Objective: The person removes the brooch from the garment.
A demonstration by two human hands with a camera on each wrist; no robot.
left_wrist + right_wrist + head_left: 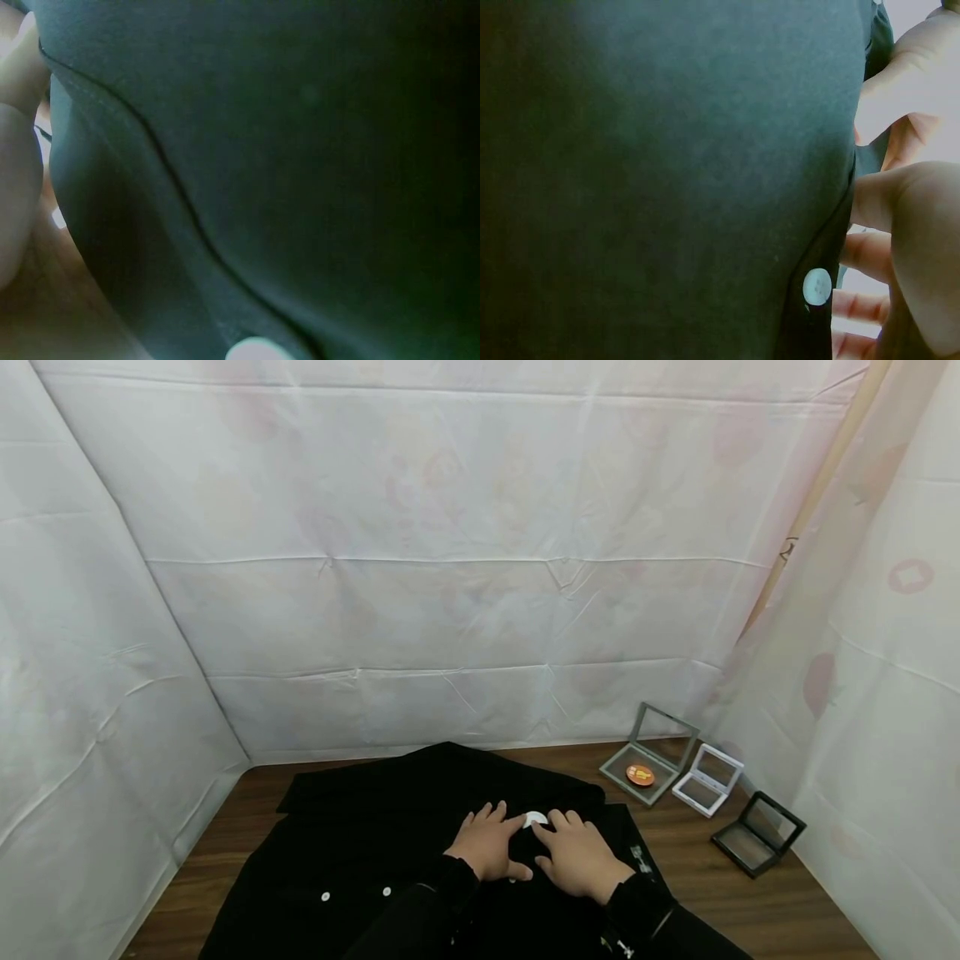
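Observation:
A black garment with white buttons lies spread on the wooden table. Both hands lie flat on it, side by side. My left hand and right hand touch a small white round disc with their fingertips. Whether either hand pinches it is too small to tell. The left wrist view is filled by the dark cloth, with a button at its lower edge. In the right wrist view the right hand rests beside the cloth and a white button.
At the back right of the table stand three open frame cases: a grey case holding an orange badge, a white case and a black case. White sheets close in the table on three sides.

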